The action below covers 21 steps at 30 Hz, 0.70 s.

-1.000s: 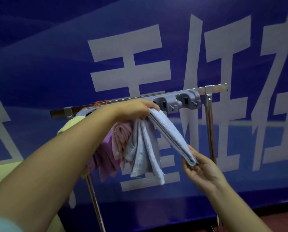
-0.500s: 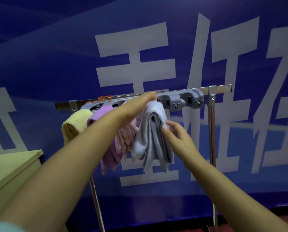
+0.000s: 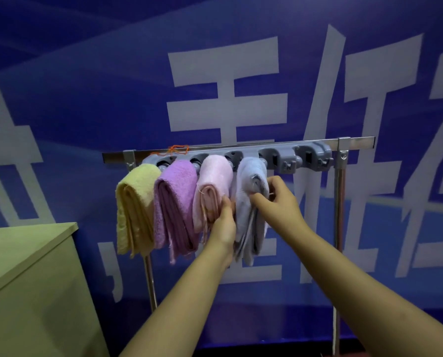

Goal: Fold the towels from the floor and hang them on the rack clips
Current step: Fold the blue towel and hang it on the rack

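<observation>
Hanging from the grey clip rail (image 3: pixel 287 157), the blue-grey towel (image 3: pixel 251 202) occupied the fourth clip from your left, folded and draping straight down. A second ago you were still holding it out at an angle, your left hand up at the clip and your right hand supporting its lower end; half a second ago it had swung in under the rail.

Item, your right hand (image 3: pixel 279 199): fingers curled, pinching the front fold of the blue-grey towel near its upper part.
Item, your left hand (image 3: pixel 224 222): down from the rail, fingers wrapped on the towel's left edge, against the pale pink towel (image 3: pixel 212 191) beside it.
Item, yellow towel (image 3: pixel 135 202), purple towel (image 3: pixel 175 202) and pale pink towel: clipped in that order from the left, each touching the next.
Item, two clips at the right end of the rail: holding nothing.
Item, orange thread (image 3: pixel 176 149): tangled on the metal bar (image 3: pixel 357 141) above the left clips.
Item, yellow-green counter (image 3: pixel 30 253): at lower left, beside the rack.

Reading: the fourth towel appeared seated, so what remained here was probably only tidying its folds. Whether more towels lay on the floor could not be told.
</observation>
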Each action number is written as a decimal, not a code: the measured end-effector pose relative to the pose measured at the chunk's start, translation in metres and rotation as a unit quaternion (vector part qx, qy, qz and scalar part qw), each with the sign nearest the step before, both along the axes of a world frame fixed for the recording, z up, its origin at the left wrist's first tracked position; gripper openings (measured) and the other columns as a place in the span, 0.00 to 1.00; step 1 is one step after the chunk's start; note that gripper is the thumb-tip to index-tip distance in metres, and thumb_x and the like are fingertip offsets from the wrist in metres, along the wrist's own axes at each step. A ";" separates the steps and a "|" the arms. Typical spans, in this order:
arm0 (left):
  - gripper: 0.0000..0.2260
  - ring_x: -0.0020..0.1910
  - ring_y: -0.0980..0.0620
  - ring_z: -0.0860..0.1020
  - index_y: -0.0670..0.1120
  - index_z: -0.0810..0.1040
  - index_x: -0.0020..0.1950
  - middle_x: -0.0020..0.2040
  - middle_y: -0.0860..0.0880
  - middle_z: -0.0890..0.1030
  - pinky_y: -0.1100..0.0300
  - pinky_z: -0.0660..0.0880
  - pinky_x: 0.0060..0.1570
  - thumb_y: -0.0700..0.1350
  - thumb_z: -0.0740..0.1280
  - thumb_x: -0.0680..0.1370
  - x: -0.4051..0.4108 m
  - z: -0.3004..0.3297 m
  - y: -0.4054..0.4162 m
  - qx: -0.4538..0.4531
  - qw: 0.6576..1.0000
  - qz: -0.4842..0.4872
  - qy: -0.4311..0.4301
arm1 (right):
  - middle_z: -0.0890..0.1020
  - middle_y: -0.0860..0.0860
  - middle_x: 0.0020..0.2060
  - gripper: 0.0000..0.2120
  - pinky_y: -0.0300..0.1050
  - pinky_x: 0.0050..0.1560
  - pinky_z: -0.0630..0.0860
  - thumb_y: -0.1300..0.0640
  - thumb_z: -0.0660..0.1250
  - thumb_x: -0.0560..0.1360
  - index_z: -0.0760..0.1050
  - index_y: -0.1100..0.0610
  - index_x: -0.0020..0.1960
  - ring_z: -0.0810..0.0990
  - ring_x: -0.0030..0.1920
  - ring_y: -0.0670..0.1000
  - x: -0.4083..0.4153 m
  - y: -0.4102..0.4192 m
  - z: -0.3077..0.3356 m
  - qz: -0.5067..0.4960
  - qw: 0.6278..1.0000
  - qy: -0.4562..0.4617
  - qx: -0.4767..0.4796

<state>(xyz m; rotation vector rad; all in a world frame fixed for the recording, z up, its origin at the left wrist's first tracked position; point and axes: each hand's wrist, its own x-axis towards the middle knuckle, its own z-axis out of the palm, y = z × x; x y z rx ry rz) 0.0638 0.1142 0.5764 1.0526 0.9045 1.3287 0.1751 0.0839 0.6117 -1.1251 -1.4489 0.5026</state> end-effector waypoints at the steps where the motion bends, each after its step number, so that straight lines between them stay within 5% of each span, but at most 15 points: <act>1: 0.19 0.56 0.47 0.80 0.47 0.81 0.54 0.53 0.45 0.84 0.50 0.74 0.61 0.58 0.57 0.79 0.001 -0.001 0.002 -0.014 1.000 -0.013 -0.015 | 0.77 0.51 0.41 0.06 0.41 0.39 0.72 0.57 0.66 0.73 0.71 0.54 0.49 0.75 0.41 0.48 0.002 0.001 0.000 0.021 1.000 0.012 -0.006; 6: 0.15 0.51 0.49 0.81 0.48 0.82 0.52 0.51 0.47 0.84 0.52 0.76 0.49 0.57 0.63 0.77 0.002 -0.015 0.009 -0.071 0.995 -0.067 0.024 | 0.66 0.48 0.63 0.13 0.44 0.61 0.67 0.45 0.68 0.73 0.73 0.53 0.50 0.67 0.63 0.48 0.013 0.007 -0.002 0.043 0.999 0.007 -0.014; 9: 0.08 0.38 0.47 0.82 0.43 0.82 0.47 0.39 0.44 0.85 0.56 0.78 0.39 0.47 0.67 0.76 0.002 -0.017 0.009 -0.116 0.992 -0.051 -0.014 | 0.74 0.51 0.59 0.27 0.50 0.60 0.73 0.32 0.63 0.66 0.68 0.50 0.56 0.74 0.61 0.51 0.014 0.007 -0.005 0.083 0.996 0.016 -0.041; 12: 0.05 0.31 0.48 0.82 0.39 0.81 0.46 0.35 0.43 0.84 0.59 0.78 0.31 0.37 0.66 0.75 -0.002 -0.019 0.012 -0.113 0.991 -0.014 -0.068 | 0.73 0.46 0.61 0.30 0.41 0.53 0.72 0.34 0.60 0.70 0.60 0.45 0.68 0.74 0.58 0.44 0.014 0.003 -0.004 0.106 0.993 0.042 -0.025; 14: 0.08 0.27 0.49 0.81 0.39 0.80 0.43 0.31 0.43 0.83 0.61 0.78 0.26 0.34 0.61 0.77 -0.007 -0.023 0.015 -0.148 0.982 -0.009 -0.120 | 0.73 0.40 0.59 0.30 0.45 0.59 0.71 0.34 0.57 0.72 0.58 0.42 0.71 0.73 0.60 0.44 0.016 0.003 -0.003 0.107 0.993 0.049 -0.019; 17: 0.12 0.27 0.49 0.75 0.41 0.76 0.38 0.28 0.45 0.77 0.58 0.72 0.31 0.33 0.57 0.78 -0.017 -0.035 0.021 -0.194 0.966 -0.003 -0.169 | 0.70 0.30 0.52 0.30 0.56 0.66 0.68 0.34 0.55 0.74 0.58 0.43 0.72 0.70 0.61 0.44 0.016 0.003 -0.002 0.101 0.994 0.039 -0.019; 21: 0.14 0.25 0.52 0.73 0.42 0.73 0.36 0.24 0.47 0.75 0.61 0.67 0.34 0.32 0.55 0.77 -0.022 -0.044 0.027 -0.216 0.953 -0.006 -0.211 | 0.70 0.31 0.55 0.31 0.59 0.68 0.67 0.34 0.54 0.73 0.59 0.44 0.73 0.70 0.62 0.44 0.017 0.003 -0.006 0.099 0.994 0.044 -0.025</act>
